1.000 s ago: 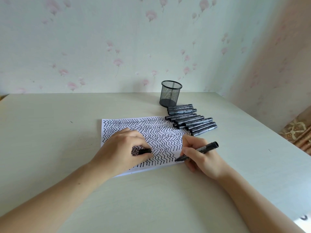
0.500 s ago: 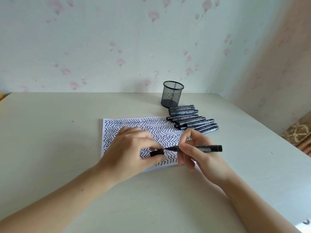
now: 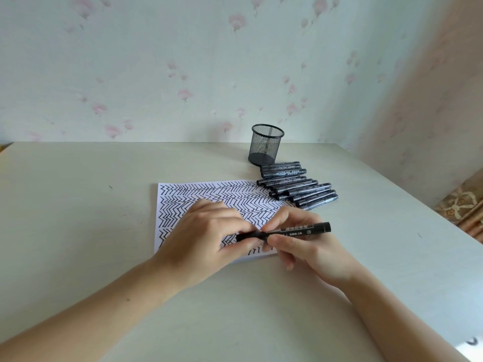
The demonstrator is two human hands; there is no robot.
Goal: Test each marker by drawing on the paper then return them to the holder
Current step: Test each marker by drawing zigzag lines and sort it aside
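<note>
Black marker [image 3: 300,229] label writing illegible; right hand [image 3: 303,244] grips barrel, left hand [image 3: 209,236] pinches cap [image 3: 249,235] over zigzag-covered paper [image 3: 183,202]; worktop [image 3: 78,205] left of paper bare.

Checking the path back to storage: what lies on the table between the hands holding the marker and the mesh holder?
In the head view, the patterned paper and the row of loose markers lie between the held marker and the mesh holder.

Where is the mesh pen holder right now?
In the head view, the mesh holder stands upright at the table's far edge, right of centre, just behind the pile of markers and beyond the paper.
</note>
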